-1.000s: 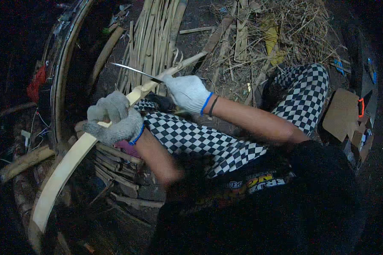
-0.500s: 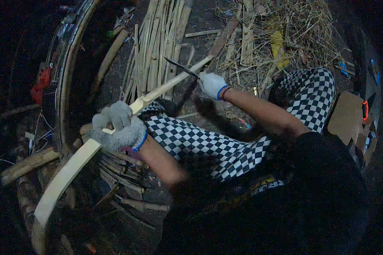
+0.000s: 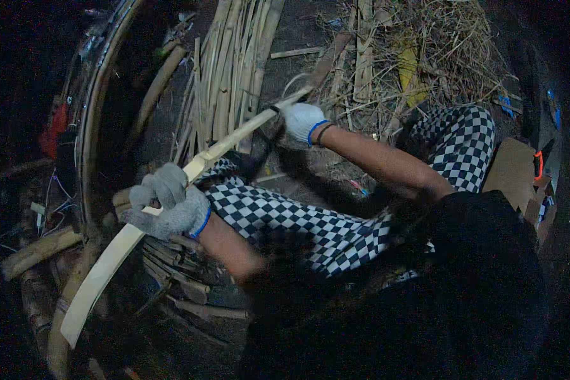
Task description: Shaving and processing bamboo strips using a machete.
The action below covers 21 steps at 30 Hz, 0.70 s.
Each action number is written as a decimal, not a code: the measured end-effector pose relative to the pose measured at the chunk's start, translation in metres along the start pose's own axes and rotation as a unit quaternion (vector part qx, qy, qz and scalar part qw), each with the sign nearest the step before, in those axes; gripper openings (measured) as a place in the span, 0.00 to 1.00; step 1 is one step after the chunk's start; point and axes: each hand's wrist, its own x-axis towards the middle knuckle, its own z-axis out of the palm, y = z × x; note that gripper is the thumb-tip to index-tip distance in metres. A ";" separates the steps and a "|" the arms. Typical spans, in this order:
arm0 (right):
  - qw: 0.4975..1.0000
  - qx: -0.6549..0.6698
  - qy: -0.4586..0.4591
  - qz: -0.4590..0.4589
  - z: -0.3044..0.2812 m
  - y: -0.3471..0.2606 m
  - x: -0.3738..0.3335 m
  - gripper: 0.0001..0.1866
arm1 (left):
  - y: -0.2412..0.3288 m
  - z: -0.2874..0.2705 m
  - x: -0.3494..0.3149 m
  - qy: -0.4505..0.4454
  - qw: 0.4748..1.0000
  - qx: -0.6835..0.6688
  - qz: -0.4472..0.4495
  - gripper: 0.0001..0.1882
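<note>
A long pale bamboo strip (image 3: pixel 228 140) runs slantwise from the lower left up to the top middle, with a node bump partway along. My left hand (image 3: pixel 168 201), in a grey knit glove with a blue cuff, is wrapped round its lower half. My right hand (image 3: pixel 304 122), in a whiter glove, is closed near the far end. It grips a knife, of which only a short dark bit of blade (image 3: pixel 275 109) shows against the strip; the handle is hidden in the fist. Just beyond the blade, a thin pale curl (image 3: pixel 296 81) arches up beside the strip.
Split bamboo lengths (image 3: pixel 225 76) lie beyond the strip. Dry straw (image 3: pixel 449 47) is heaped at the far right. Bamboo poles (image 3: pixel 41 253) lie at the left, and cut sticks (image 3: pixel 183 278) are stacked below my left hand. Cardboard (image 3: pixel 510 171) lies right of my checkered trousers (image 3: pixel 354 244).
The knife blade, earlier seen long across the strip, is now mostly out of sight. My right hand has shifted slightly left and up. My left hand and the strip's lower end have moved a little.
</note>
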 end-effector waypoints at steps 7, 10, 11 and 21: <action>0.995 -0.063 -0.059 0.039 0.033 0.100 -0.014 0.09 | -0.004 0.009 0.004 -0.041 0.997 0.059 0.021 0.26; 0.985 -0.105 -0.128 0.037 0.033 0.136 -0.011 0.11 | -0.006 0.011 -0.002 -0.045 0.999 0.025 0.000 0.25; 0.982 -0.118 -0.146 0.008 0.034 0.142 -0.011 0.11 | -0.009 0.013 0.000 -0.070 0.997 0.021 -0.001 0.24; 0.965 -0.113 -0.235 -0.020 0.018 0.089 -0.040 0.12 | -0.011 -0.004 0.009 0.151 0.977 0.087 0.122 0.27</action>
